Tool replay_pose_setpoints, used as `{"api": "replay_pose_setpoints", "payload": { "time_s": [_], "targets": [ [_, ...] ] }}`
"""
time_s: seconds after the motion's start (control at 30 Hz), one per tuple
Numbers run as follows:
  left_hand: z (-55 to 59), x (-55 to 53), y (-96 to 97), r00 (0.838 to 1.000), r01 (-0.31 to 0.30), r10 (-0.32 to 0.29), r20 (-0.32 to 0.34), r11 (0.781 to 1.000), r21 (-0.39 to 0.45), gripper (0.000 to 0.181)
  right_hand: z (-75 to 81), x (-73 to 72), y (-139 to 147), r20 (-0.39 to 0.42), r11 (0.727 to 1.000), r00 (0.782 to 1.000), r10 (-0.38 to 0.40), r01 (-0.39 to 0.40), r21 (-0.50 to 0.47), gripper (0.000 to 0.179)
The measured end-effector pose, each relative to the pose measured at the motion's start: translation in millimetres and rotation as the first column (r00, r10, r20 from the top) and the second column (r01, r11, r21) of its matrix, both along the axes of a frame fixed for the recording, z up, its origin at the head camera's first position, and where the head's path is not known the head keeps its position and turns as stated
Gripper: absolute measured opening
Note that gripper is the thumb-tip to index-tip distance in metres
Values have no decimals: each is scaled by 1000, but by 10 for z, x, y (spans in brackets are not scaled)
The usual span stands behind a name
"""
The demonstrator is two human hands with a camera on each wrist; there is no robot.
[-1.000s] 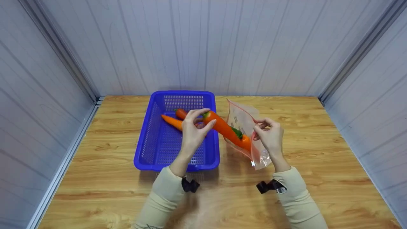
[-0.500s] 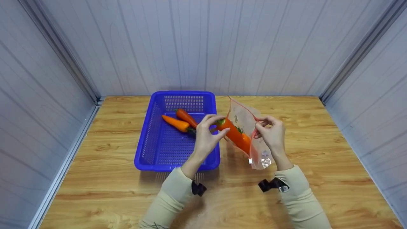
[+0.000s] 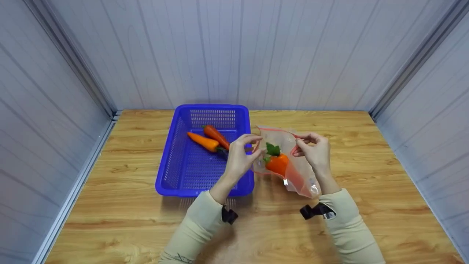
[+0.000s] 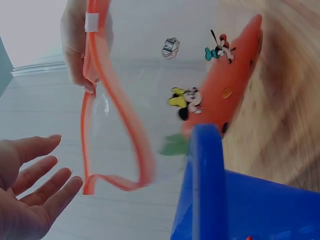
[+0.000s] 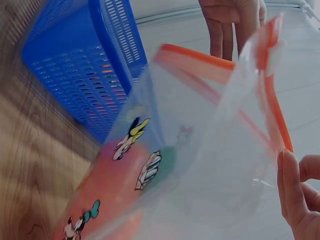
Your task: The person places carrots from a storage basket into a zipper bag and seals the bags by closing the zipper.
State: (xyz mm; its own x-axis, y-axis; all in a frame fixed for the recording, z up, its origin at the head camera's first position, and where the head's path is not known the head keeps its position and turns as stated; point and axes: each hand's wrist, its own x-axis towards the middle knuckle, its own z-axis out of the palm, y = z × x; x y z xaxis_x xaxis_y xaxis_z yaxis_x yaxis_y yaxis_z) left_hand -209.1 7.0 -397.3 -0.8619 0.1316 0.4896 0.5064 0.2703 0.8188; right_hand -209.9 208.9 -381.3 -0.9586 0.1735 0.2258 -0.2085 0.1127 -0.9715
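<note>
My right hand (image 3: 316, 152) pinches the orange-trimmed rim of a clear zip bag (image 3: 303, 169) printed with cartoon figures. The bag hangs tilted, mouth open toward the left. Inside lie orange carrots (image 3: 277, 164), with a green leafy top showing near the mouth; their lower parts show through the plastic. My left hand (image 3: 240, 156) is beside the bag's mouth with nothing in it. In the left wrist view its fingers (image 4: 42, 175) are spread and apart from the rim. A blue basket (image 3: 166, 172) stands left of the bag, holding an orange carrot (image 3: 202, 142) and a redder carrot (image 3: 217, 136).
The basket's right rim (image 3: 250, 157) lies close beside the bag, below my left hand. Both stand on a wood-grain table (image 3: 274, 234). Pale panel walls (image 3: 234, 55) enclose the back and both sides.
My left hand moved right with an orange carrot, slid it into the bag and let go. The carrot now lies deeper inside. The bag's mouth has sunk lower; the right hand keeps its pinch.
</note>
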Motion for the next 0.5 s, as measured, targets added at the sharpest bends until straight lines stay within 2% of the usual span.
{"api": "replay_pose_setpoints", "payload": {
  "time_s": [0.07,0.1,0.2,0.27,0.3,0.33,0.43,0.5],
  "targets": [
    [13,-3,-12,1000,0,0,-7,1000,9,21,-106,-74,63,-6,1000,1000,10,-10,-3,11],
    [20,-4,-19,1000,-4,4,-9,1000,8,20,-119,-74,71,-13,999,999,37,-38,-37,10],
    [43,-8,-45,1000,-12,12,-10,1000,5,18,-455,-308,264,-58,987,994,89,-96,-125,11],
    [63,-11,-68,1000,-29,29,-4,1000,-10,17,-522,-368,313,-49,983,994,99,-106,-151,13],
    [75,-15,-82,999,-38,38,0,999,-13,17,-511,-363,312,-52,982,993,102,-108,-152,13],
    [88,-20,-97,999,-47,47,3,999,-17,17,-515,-378,315,-47,989,996,73,-78,-123,16],
    [133,-44,-150,998,-69,69,9,997,-15,16,-156,-153,143,20,998,999,33,-32,-51,15],
    [166,-69,-186,996,-84,84,9,996,-18,15,5,-46,69,39,999,999,25,-24,-29,14]
  ]
}}
